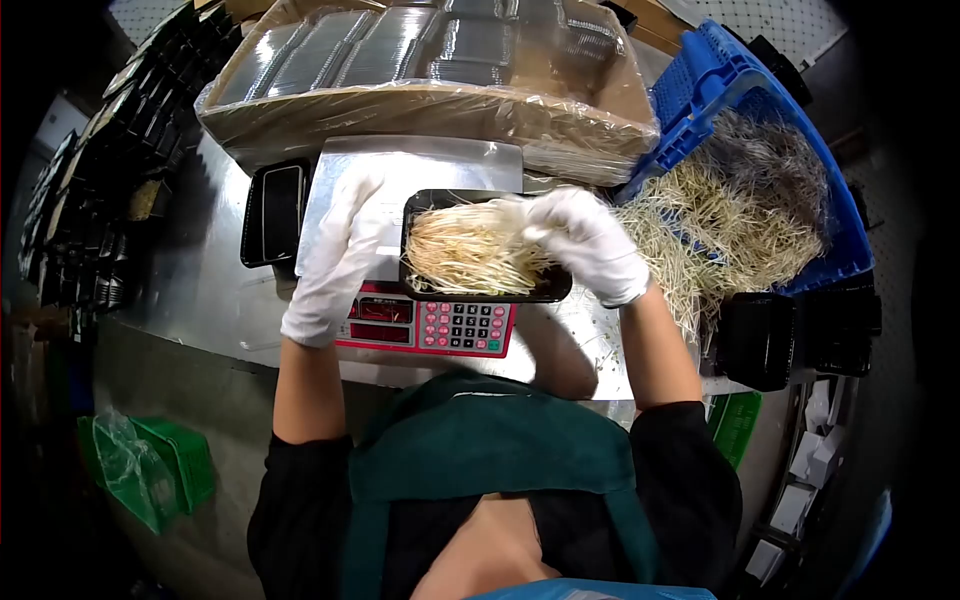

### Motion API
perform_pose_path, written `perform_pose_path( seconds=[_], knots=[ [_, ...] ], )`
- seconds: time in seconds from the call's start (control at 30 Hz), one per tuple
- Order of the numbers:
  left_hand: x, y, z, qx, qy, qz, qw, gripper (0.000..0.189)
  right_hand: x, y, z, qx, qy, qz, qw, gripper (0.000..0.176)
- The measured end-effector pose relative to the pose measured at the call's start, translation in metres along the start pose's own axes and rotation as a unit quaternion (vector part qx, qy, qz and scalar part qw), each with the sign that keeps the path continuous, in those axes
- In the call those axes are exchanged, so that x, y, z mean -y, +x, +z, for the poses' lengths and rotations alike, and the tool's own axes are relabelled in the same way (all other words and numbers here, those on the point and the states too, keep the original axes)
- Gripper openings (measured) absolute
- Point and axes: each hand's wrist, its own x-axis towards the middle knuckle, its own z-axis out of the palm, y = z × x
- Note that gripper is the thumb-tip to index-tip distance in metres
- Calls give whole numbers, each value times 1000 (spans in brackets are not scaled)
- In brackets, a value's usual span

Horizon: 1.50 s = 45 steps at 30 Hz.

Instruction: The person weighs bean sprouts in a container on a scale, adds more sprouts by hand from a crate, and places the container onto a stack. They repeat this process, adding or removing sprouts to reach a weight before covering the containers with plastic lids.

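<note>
A black tray (562, 289) filled with pale sprouts (470, 250) sits on the metal plate of a red scale (465, 327). Over the tray's right end is my right hand (590, 240), white-gloved, its fingers pinched together at the sprouts; motion blurs the fingertips, and what they hold is too small to make out. My left hand (340, 255), also gloved in white, is raised over the plate left of the tray, its fingers blurred. More sprouts (720, 220) spill from a blue crate (840, 220) on the right.
Behind the scale stands a box (420, 118) of clear plastic lids. An empty black tray (273, 214) lies left of the scale, and black trays (757, 340) sit at the right. Stacked black trays (110, 190) line the far left. A green basket (180, 455) stands below the table.
</note>
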Motion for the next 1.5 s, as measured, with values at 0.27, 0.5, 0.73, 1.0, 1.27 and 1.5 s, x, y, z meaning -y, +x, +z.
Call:
perform_pose_path(
  seconds=[0.27,0.5,0.73,1.0,1.27,1.5],
  knots=[
    [45,-41,-61,-176,-79,-49,980,51,-4,-59,-26,-305,87,143,938,28],
    [-31,15,66,-8,316,267,910,90,-34,6,14,-138,114,0,984,46],
    [-7,30,83,85,376,256,886,57,-17,-21,70,-16,-324,59,944,56],
    [-18,42,56,175,347,168,906,60,17,14,23,81,-398,15,914,60],
    [-25,35,37,190,323,110,921,82,-60,182,-48,-25,-235,196,952,46],
    [-21,49,54,157,361,102,914,83,-129,216,-28,6,-161,236,958,56]
  ],
)
